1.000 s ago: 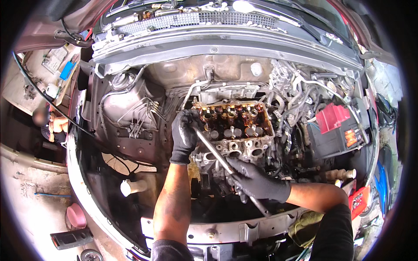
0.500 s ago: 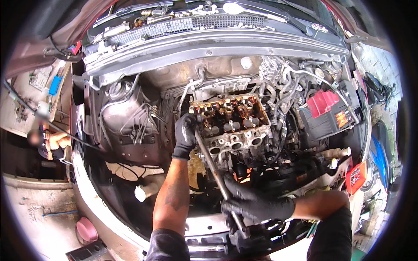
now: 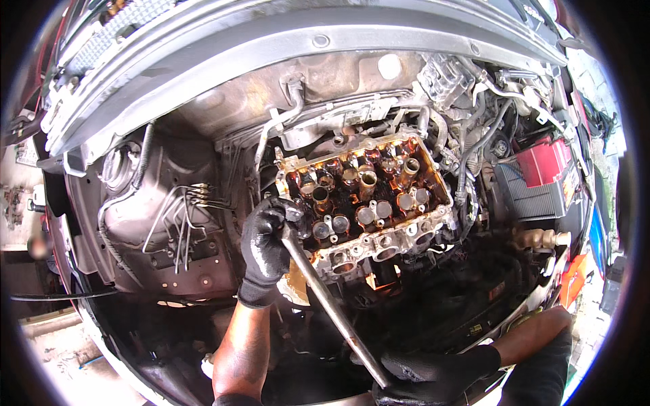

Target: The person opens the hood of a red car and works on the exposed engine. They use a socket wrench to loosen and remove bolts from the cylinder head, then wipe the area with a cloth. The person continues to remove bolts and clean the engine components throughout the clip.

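A long metal bar [image 3: 336, 312] slants from the engine's near left corner down towards the lower edge. Its upper end is in my left hand [image 3: 263, 250], in a black glove, with the fingers wrapped round it beside the cylinder head [image 3: 396, 238]. What the bar's tip fits onto is hidden by that hand. My right hand [image 3: 440, 372], also black-gloved, is closed round the lower end of the bar. The cylinder head lies uncovered, with round metal tappets and upright tubes inside its oily brown cavity.
A battery [image 3: 538, 188] with a red cover stands at the right of the engine bay. Hoses and wiring run between it and the engine. Thin metal pipes [image 3: 181, 220] rise at the left. The cowl edge [image 3: 257, 51] crosses the far side.
The view has come closer to the engine and tilted. My right hand now sits at the bar's lower end, where part of the bar stuck out past it before. My left hand keeps its hold.
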### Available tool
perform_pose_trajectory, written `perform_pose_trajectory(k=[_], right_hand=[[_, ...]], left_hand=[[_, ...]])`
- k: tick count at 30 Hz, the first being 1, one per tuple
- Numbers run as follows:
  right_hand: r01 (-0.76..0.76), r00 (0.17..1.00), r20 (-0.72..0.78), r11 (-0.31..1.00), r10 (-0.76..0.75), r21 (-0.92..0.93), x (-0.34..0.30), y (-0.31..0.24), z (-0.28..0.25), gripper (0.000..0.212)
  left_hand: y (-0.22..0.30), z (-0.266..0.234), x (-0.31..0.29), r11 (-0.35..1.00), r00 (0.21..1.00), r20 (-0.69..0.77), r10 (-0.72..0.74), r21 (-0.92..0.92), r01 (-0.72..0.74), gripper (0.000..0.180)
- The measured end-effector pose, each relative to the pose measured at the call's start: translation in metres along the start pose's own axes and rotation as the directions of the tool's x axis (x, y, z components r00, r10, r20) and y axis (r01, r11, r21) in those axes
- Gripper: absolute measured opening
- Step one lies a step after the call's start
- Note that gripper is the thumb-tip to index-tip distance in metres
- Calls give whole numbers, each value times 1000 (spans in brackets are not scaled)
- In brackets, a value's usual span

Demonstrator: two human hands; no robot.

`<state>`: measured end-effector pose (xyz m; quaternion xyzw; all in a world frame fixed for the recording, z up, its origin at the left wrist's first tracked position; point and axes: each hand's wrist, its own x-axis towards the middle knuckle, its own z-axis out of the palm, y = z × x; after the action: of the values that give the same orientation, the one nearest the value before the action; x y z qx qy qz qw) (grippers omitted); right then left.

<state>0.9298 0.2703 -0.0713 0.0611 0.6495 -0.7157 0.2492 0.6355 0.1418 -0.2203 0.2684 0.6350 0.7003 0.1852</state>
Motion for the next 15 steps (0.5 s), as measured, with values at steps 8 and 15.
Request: perform_pose_trajectory(k=[8,15], right_hand=[[45,998,-21,972,-52,-231,-4,10,-19,37],[27,996,-74,981,-42,-193,-16,17,-11,45]], left_hand=[[3,8,1,996,999,39,-18,-81,21,12],[-8,8,1,931,958,224,181,275,-241,25]])
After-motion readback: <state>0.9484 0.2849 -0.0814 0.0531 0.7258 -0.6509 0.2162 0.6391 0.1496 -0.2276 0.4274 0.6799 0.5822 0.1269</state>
